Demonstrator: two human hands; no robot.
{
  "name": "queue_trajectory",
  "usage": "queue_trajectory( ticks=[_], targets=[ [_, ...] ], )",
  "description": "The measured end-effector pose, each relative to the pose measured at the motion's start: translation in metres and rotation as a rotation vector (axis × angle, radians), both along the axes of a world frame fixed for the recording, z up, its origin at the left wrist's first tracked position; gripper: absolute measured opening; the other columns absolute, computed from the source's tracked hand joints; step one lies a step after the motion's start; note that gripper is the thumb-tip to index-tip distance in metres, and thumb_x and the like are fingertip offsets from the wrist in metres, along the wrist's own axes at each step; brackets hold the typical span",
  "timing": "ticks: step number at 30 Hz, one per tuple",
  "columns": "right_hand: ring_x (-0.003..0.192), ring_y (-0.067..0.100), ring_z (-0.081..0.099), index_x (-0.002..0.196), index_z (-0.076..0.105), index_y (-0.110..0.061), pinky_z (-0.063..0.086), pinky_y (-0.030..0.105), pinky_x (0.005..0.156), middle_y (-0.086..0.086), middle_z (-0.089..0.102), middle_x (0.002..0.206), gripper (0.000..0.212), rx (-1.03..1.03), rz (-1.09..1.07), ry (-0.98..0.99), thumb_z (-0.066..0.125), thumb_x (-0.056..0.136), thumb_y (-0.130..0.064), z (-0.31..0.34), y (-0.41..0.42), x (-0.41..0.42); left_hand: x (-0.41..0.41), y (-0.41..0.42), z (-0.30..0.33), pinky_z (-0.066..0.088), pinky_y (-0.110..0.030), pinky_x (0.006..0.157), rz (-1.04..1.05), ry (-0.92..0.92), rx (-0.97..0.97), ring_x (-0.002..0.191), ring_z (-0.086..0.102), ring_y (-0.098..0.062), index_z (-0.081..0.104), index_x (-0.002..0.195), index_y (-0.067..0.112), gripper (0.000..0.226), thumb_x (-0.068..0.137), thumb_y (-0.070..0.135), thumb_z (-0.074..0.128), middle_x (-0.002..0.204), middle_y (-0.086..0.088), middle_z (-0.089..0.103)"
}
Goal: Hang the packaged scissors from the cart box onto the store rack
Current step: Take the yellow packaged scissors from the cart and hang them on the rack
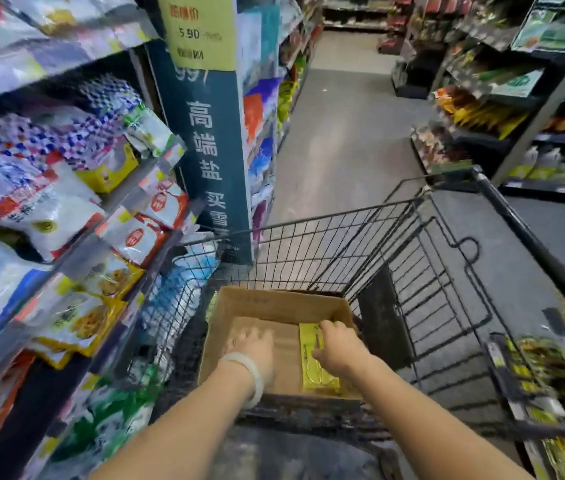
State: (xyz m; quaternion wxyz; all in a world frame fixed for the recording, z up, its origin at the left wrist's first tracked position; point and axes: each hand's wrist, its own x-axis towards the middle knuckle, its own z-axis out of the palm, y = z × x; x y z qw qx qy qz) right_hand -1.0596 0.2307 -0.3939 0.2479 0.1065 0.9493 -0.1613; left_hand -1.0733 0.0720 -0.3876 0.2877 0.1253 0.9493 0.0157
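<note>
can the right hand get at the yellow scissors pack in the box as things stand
Probably yes: the right hand is already on the yellow scissors pack, and the cardboard box is open-topped with nothing covering it.

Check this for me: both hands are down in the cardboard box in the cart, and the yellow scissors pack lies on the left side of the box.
One thing is wrong: the side. In the head view the yellow scissors pack lies along the right side of the cardboard box, under the right hand. The left hand is over the bare bottom of the box. Both hands are indeed down in the box in the cart.
</note>
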Motion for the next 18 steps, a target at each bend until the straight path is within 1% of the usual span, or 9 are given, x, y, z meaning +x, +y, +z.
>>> queue_trajectory(
  ticks=[3,4,7,12,16,18],
  targets=[
    [0.127,0.034,0.042,0.133,0.037,-0.011,0.039,0.042,0.103,0.015,0.042,0.137,0.053,-0.006,-0.008,-0.037,0.054,0.09,-0.037,-0.024,0.031,-0.04,-0.045,0.028,-0.022,0.021,-0.044,0.116,0.007,-0.008,-0.006,0.143,0.016,-0.03,0.019,0.146,0.015,0.067,0.089,0.028,0.051,0.153,-0.01,0.021],
    [0.126,0.034,0.043,0.134,0.037,-0.01,0.04,0.041,0.104,0.015,0.042,0.138,0.054,-0.012,-0.013,-0.06,0.054,0.09,-0.038,-0.035,0.038,-0.051,-0.056,0.036,-0.03,0.02,-0.044,0.117,0.016,-0.033,-0.007,0.143,0.016,-0.031,0.017,0.147,0.014,0.068,0.09,0.028,0.052,0.154,-0.01,0.02],
    [0.129,0.032,0.043,0.141,0.03,-0.01,0.04,0.038,0.105,0.014,0.04,0.142,0.065,-0.067,-0.066,-0.163,0.055,0.089,-0.039,-0.072,0.053,-0.071,-0.079,0.052,-0.058,0.013,-0.042,0.118,0.061,-0.122,0.005,0.145,0.009,-0.03,0.008,0.15,0.016,0.07,0.093,0.026,0.048,0.158,-0.01,0.008],
    [0.128,0.03,0.043,0.142,0.027,-0.01,0.039,0.035,0.102,0.015,0.04,0.141,0.062,-0.137,-0.187,-0.343,0.053,0.091,-0.035,-0.141,0.067,-0.094,-0.113,0.067,-0.122,0.018,-0.039,0.116,0.163,-0.264,0.062,0.145,0.01,-0.031,0.004,0.151,0.018,0.071,0.096,0.027,0.047,0.159,-0.01,0.005],
    [0.128,0.031,0.044,0.139,0.03,-0.01,0.037,0.035,0.103,0.015,0.042,0.14,0.057,-0.209,-0.347,-0.383,0.052,0.091,-0.028,-0.191,0.072,-0.106,-0.126,0.076,-0.18,0.022,-0.035,0.114,0.197,-0.344,0.074,0.143,0.019,-0.031,0.007,0.15,0.018,0.074,0.093,0.033,0.052,0.157,-0.012,0.012],
    [0.125,0.031,0.046,0.136,0.033,-0.01,0.038,0.035,0.102,0.013,0.043,0.138,0.053,-0.249,-0.441,-0.385,0.054,0.09,-0.028,-0.216,0.075,-0.111,-0.129,0.08,-0.207,0.03,-0.035,0.11,0.266,-0.376,0.11,0.138,0.03,-0.032,0.014,0.149,0.019,0.073,0.09,0.034,0.055,0.152,-0.014,0.027]
  ],
)
